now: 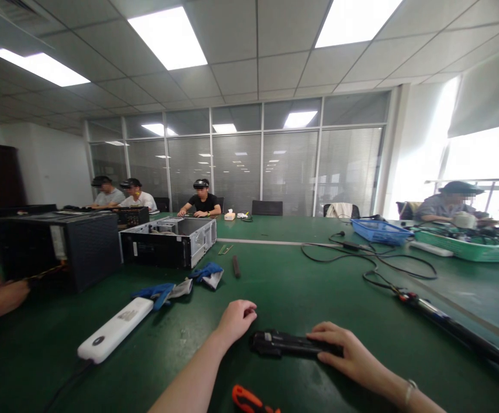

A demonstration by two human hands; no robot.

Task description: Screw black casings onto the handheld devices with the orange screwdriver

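Note:
On the green table in front of me lies a long, narrow black device (286, 343), its exact kind unclear. My right hand (346, 351) grips its right end, the thumb on the near side and the fingers over the far side. Just beyond the device's left end, my left hand (237, 317) is curled with its fingers drawn in, apart from the device; whether anything small is inside cannot be seen. An orange-and-black handled tool (249, 397) lies at the bottom edge, partly cut off.
Left of me are a white power strip (118, 328), blue-and-grey gloves (209, 275) and an open computer case (167, 241). Another person's hands (4, 295) work at a black case (60, 246). Rightward lie cables (361, 258), a black pole (460, 330), blue (381, 234) and green baskets (468, 248).

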